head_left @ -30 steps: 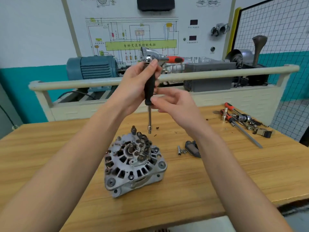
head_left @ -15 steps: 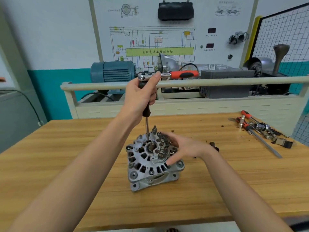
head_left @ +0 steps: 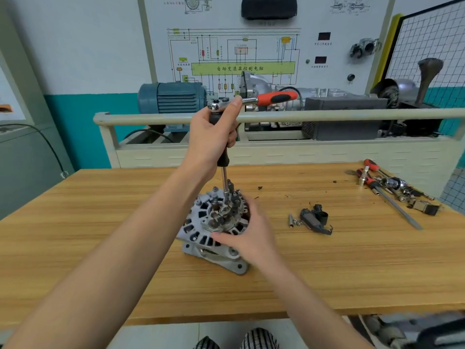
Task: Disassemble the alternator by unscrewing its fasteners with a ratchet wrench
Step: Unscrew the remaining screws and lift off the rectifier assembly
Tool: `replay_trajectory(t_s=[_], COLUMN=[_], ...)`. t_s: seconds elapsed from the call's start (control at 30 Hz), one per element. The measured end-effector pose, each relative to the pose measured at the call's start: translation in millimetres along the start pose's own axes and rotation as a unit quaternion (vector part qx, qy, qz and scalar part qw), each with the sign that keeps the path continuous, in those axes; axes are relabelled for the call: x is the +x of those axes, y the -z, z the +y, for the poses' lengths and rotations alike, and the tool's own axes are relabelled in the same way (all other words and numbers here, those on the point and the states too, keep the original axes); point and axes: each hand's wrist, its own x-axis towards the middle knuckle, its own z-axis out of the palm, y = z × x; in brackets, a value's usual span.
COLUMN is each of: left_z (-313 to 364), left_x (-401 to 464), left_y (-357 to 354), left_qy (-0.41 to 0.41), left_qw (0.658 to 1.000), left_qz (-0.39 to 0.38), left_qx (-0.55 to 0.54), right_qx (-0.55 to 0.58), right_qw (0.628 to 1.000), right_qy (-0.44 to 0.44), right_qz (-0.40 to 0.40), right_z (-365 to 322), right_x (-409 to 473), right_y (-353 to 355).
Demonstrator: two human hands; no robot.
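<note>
At the centre of the frame the alternator sat on the wooden desk, tilted on its mounting lugs with its open rear face turned up. The left hand was wrapped around the black grip of an extension bar, thumb up against the chrome head of the ratchet wrench, whose orange handle pointed toward the right of the frame. The bar's shaft ran straight down, and its socket tip seemed to sit on a fastener among the studs at the top of the alternator, though the exact seat was too small to make out. The right hand lay over the near right side of the housing, fingers curved around it to steady it. To the right of the alternator, a small black removed part and a little metal piece lay loose on the desk, so the work appeared partly done. The main housing was in one piece, with several fasteners seemingly left to loosen. Spare tools lay at the right edge of the desk.
</note>
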Motion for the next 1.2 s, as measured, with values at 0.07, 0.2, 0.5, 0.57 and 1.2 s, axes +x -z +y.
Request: replay_trajectory(t_s=[0.07,0.2,0.5,0.57,1.2], left_z=[1,3,0,2,4], left_x=[-3,-3,-2,-2,10], left_y=[1,7,14,15,35], left_qy=[-0.010,-0.021,-0.005,-0.001,0.018], left_qw=[1.000,1.000,0.996,0.994,0.989], left_qz=[0.002,0.005,0.058,0.073,0.129], left_qx=[0.003,-0.005,-0.073,-0.081,-0.072], right_qx=[-0.047,-0.013,0.017,-0.037,-0.099], right_qw=[0.999,0.990,0.994,0.999,0.985], right_qy=[0.010,0.004,0.031,0.035,0.072], right_qz=[-0.009,-0.141,-0.102,-0.019,0.119], right_z=[-3,6,17,10,7], right_x=[-3,23,23,13,-6], right_y=[-6,32,13,-2,-19])
